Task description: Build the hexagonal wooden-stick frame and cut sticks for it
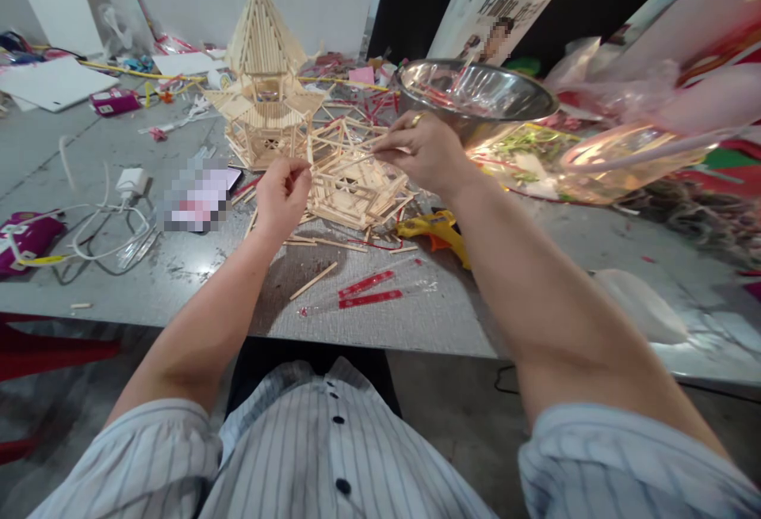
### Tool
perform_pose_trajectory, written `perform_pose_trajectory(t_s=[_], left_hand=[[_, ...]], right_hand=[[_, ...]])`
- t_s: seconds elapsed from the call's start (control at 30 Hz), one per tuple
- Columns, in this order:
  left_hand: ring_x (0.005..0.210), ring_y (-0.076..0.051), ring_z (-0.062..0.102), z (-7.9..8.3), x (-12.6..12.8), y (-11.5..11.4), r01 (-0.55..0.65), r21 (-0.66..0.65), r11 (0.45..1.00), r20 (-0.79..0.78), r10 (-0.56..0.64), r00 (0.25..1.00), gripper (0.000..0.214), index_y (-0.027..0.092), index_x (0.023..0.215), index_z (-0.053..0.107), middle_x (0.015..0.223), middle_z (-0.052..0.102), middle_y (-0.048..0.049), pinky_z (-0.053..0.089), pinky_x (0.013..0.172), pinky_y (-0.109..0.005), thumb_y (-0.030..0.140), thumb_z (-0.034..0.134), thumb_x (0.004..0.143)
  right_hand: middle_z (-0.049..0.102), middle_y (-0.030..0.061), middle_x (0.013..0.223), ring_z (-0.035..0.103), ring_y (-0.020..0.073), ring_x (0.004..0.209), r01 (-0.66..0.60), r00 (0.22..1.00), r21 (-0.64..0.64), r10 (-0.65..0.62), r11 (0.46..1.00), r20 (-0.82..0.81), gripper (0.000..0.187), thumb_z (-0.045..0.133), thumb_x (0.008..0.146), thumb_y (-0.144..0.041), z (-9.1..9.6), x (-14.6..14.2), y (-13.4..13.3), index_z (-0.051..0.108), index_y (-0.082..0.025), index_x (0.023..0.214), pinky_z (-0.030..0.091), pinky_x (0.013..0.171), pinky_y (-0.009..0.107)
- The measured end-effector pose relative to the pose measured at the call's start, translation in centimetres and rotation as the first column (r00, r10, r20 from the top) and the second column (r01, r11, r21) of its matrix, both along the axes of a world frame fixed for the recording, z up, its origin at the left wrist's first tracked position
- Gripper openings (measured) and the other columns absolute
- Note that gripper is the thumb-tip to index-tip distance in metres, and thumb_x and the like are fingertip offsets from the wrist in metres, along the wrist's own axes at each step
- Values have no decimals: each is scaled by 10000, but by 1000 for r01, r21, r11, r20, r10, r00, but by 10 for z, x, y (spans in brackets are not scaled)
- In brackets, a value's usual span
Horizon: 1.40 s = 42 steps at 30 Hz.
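A small open frame of wooden sticks lies on the grey table in front of me. My left hand is closed in a pinch at the frame's left corner. My right hand, with a ring on one finger, pinches a thin wooden stick laid across the top of the frame. Behind the frame stands a tall pagoda model of the same sticks.
A yellow glue gun lies right of the frame. Loose sticks and red strips are scattered near the table's front edge. A steel bowl and clear plastic wrap sit at the right. A white charger with cables lies at the left.
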<state>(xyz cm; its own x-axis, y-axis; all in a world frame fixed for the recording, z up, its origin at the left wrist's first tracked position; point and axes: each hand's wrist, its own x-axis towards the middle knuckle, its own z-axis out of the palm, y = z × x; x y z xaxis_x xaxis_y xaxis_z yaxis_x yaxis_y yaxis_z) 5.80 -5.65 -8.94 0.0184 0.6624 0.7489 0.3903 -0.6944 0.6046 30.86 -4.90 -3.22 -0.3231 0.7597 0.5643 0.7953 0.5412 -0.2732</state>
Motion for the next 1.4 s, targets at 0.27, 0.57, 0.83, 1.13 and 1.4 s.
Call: perform_pose_trajectory(t_s=[0.27, 0.57, 0.83, 1.13, 1.4], left_hand=[[626, -106, 506, -3, -4, 1, -52, -31, 998, -91, 49, 995, 90, 176, 852, 630, 725, 612, -1, 409, 615, -237, 204, 560, 803], [599, -97, 493, -9, -2, 4, -45, -62, 997, -138, 36, 990, 99, 171, 835, 650, 708, 615, 1, 396, 595, -230, 246, 586, 828], [558, -82, 468, -12, 0, 3, 5, -225, 974, -40, -14, 999, 70, 174, 850, 654, 701, 621, 8, 404, 574, -212, 211, 620, 801], [574, -88, 492, -11, -1, 3, 5, -215, 977, -78, -22, 997, 98, 170, 860, 667, 730, 640, -2, 410, 583, -218, 174, 592, 798], [582, -91, 499, -14, -3, 5, 42, -102, 994, -63, -48, 997, 156, 162, 929, 703, 744, 642, -18, 411, 577, -216, 226, 605, 826]], right_hand=[[687, 45, 1003, 611, 207, 908, -79, 985, -123, 97, 989, 142, 315, 546, 879, -511, 4, -17, 37, 768, -295, 936, 469, 791, 376], [691, 35, 1015, 603, 198, 925, -73, 957, -153, 112, 986, 268, 307, 536, 896, -476, -1, -23, 47, 755, -295, 1014, 454, 775, 343], [709, 63, 1008, 609, 195, 937, -132, 953, -167, 172, 977, 250, 263, 576, 869, -425, 2, -23, 51, 761, -257, 950, 456, 776, 348], [710, 51, 1014, 615, 200, 932, -52, 940, -157, 102, 986, 326, 209, 613, 851, -344, 3, -28, 49, 766, -274, 975, 440, 736, 327], [726, 26, 954, 611, 178, 868, -105, 968, -115, 128, 988, 214, 186, 643, 828, -428, -5, -28, 56, 763, -295, 879, 454, 709, 320]])
